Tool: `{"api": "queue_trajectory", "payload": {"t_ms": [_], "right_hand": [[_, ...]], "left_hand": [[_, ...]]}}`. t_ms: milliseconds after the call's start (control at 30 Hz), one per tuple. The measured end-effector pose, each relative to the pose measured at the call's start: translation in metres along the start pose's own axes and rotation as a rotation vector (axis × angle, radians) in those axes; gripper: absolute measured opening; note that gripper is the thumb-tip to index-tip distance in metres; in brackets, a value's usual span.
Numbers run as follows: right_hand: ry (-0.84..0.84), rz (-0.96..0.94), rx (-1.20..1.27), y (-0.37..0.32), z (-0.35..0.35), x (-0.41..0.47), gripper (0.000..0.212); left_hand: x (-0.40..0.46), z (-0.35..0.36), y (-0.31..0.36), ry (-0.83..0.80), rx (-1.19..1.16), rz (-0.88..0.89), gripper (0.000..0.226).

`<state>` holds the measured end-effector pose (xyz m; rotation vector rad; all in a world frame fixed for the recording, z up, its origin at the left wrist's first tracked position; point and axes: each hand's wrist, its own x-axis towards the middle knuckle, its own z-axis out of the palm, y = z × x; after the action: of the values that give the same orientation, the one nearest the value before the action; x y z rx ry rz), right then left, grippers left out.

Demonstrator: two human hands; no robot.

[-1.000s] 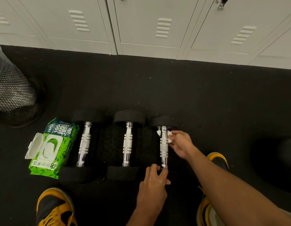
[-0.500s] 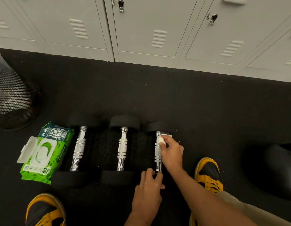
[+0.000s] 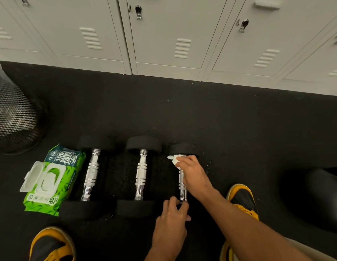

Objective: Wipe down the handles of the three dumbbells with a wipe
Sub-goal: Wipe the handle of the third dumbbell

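The right dumbbell [image 3: 182, 182] is lying on the black floor [image 3: 220, 119], its chrome handle pointing away from the person toward the lockers [image 3: 173, 34]. The right hand [image 3: 194, 176] is curling over the far part of that handle, pinching a crumpled white wipe [image 3: 173, 160] against it just below the far black head. The left hand [image 3: 171, 223] is resting at the near end of the same dumbbell, its fingers [image 3: 170, 202] bent around the end of the handle and the near head, which it is covering.

The middle dumbbell [image 3: 141, 172] and the left dumbbell [image 3: 91, 174] are lying parallel just beside it, untouched by either hand. A green pack of wipes [image 3: 56, 178] is sitting against the left dumbbell with its white flip lid standing open. A black mesh bin [image 3: 15, 117] is standing farther left. Yellow-and-black shoes [image 3: 243, 200] are showing at the lower edge on both sides.
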<state>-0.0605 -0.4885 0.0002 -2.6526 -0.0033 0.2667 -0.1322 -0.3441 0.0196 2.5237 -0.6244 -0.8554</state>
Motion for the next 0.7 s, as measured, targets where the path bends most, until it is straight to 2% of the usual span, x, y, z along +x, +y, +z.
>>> {"api": "queue_trajectory", "payload": {"t_ms": [100, 267, 467, 700], "right_hand": [[-0.099, 0.024, -0.043, -0.002, -0.006, 0.005, 0.051], [-0.170, 0.081, -0.071, -0.009, -0.007, 0.010, 0.070], [-0.198, 0.128, -0.086, -0.013, -0.005, 0.013, 0.051], [-0.201, 0.119, -0.079, -0.015, -0.002, 0.007, 0.048]], "left_hand": [[0.000, 0.000, -0.001, -0.007, 0.000, -0.001, 0.045], [0.001, 0.001, -0.001, -0.018, 0.012, -0.004, 0.047], [0.002, 0.002, -0.002, -0.028, 0.021, -0.017, 0.051], [0.002, 0.001, -0.002, -0.035, 0.025, -0.012, 0.048]]}}
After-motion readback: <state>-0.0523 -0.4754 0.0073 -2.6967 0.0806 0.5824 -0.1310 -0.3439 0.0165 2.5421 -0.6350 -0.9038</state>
